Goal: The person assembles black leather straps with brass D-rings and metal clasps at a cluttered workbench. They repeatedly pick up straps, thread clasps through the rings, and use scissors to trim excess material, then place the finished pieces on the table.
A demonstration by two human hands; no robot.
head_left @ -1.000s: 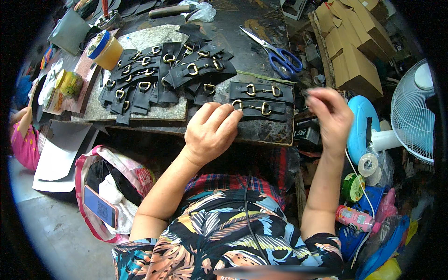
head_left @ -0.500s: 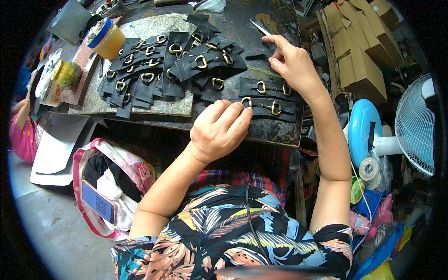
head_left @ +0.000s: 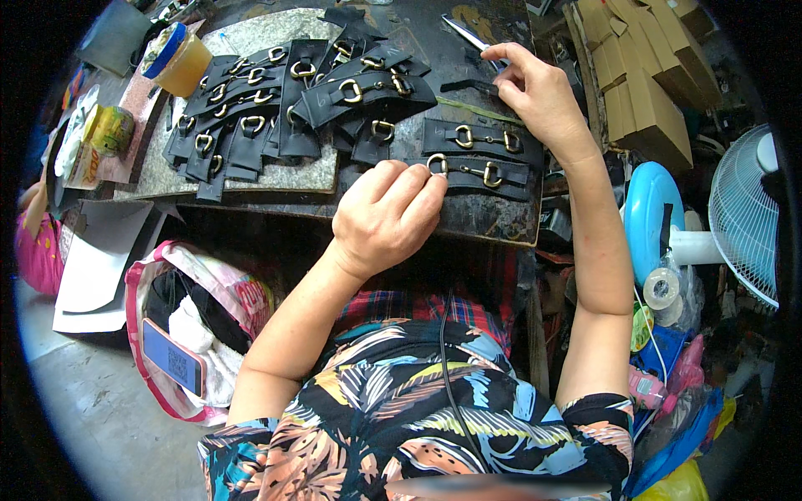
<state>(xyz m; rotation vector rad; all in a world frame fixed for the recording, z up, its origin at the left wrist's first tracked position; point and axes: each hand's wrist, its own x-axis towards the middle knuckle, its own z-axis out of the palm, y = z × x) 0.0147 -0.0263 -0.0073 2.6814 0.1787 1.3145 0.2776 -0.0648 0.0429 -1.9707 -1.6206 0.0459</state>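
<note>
My left hand (head_left: 386, 219) is closed, with fingertips and thumb pinching a gold metal D-ring (head_left: 438, 164) at the left end of a black strap (head_left: 518, 179). That strap lies near the bench's front edge and carries a snap hook. A second black strap with metal fittings (head_left: 439, 136) lies just beyond it. At the right, my right hand (head_left: 535, 100) has curled fingers beside a pointed metal blade (head_left: 464, 32) and a thin black strip (head_left: 468, 84). Its fingertips partly hide the ends of both, so what it grips, if anything, is unclear.
Many black straps with D-rings (head_left: 251, 92) are heaped on a pale slab (head_left: 309, 177) at the left. A blue-rimmed jar (head_left: 182, 67) stands beyond them. Cardboard boxes (head_left: 647, 125) and a fan (head_left: 743, 217) are at the right; a bag holding a phone (head_left: 173, 357) sits below left.
The whole view has shifted slightly, with the bench sitting higher in it. My right hand has drawn a little rightward, showing more of the black strip. My left hand keeps its pinch.
</note>
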